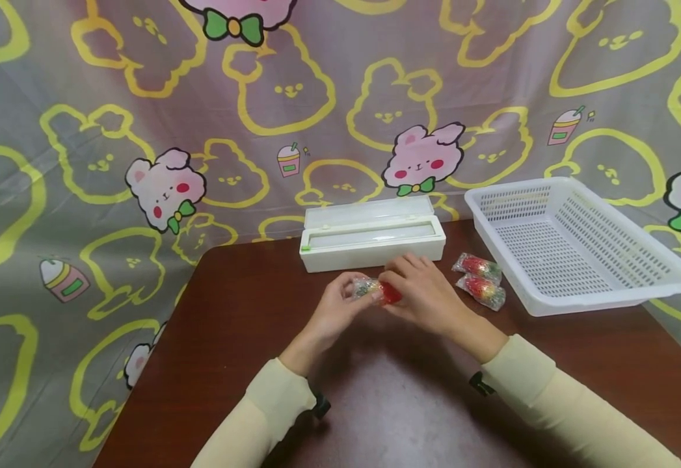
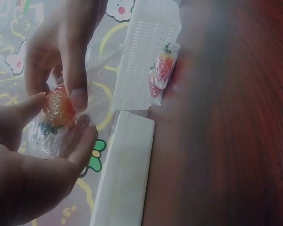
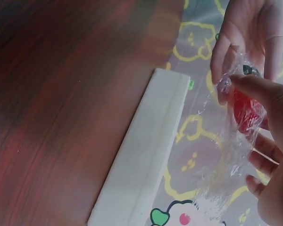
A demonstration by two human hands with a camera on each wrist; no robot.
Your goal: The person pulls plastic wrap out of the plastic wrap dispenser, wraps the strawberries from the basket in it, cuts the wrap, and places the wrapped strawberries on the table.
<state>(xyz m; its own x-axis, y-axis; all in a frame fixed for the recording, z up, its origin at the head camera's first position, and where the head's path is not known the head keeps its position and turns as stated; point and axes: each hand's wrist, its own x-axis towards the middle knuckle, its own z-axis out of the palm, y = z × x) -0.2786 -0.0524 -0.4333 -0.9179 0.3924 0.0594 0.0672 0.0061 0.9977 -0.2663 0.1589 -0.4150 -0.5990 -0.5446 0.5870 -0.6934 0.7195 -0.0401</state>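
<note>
Both hands hold a strawberry (image 1: 388, 294) wrapped in clear plastic film, above the table. My left hand (image 1: 335, 304) grips the leafy end, its fingers and thumb around the film. My right hand (image 1: 425, 292) pinches the red end between thumb and fingers. In the left wrist view, the strawberry (image 2: 58, 110) shows its green leaves through crinkled film. A loose tail of plastic film (image 3: 217, 188) hangs from the strawberry (image 3: 247, 110) in the right wrist view. Just beyond the hands stands a white cling film box (image 1: 372, 255), its clear lid raised.
Two film-wrapped strawberries, one (image 1: 477, 266) behind the other (image 1: 482, 290), lie right of the hands. A white plastic basket (image 1: 586, 302) stands beside them at the back right. The brown table (image 1: 229, 312) meets a patterned curtain (image 1: 328, 65) behind.
</note>
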